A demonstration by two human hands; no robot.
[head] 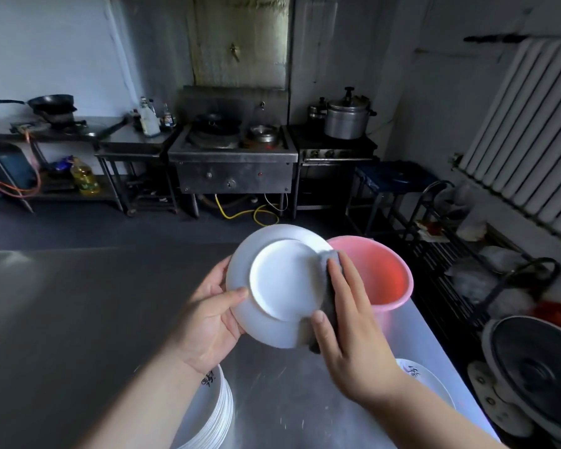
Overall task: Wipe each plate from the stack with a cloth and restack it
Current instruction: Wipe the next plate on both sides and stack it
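The left hand [208, 322] grasps the white plate [272, 280] by its rim, underside up, above the counter [78, 319]. The right hand [347, 319] clasps a grey cloth [326, 273] against the plate's edge, beside the pink bucket [386, 277].

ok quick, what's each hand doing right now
Left hand: grips the white plate by its rim.
Right hand: presses the grey cloth against the plate, thumb pinching it.

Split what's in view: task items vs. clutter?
Job:
- round white plate, held by left hand
- grey cloth, pressed on it by right hand
- stack of white plates
- white plate with black marks

Lying about:
- pink plastic bucket
- lidded metal pot
- black wok
- yellow oil bottle
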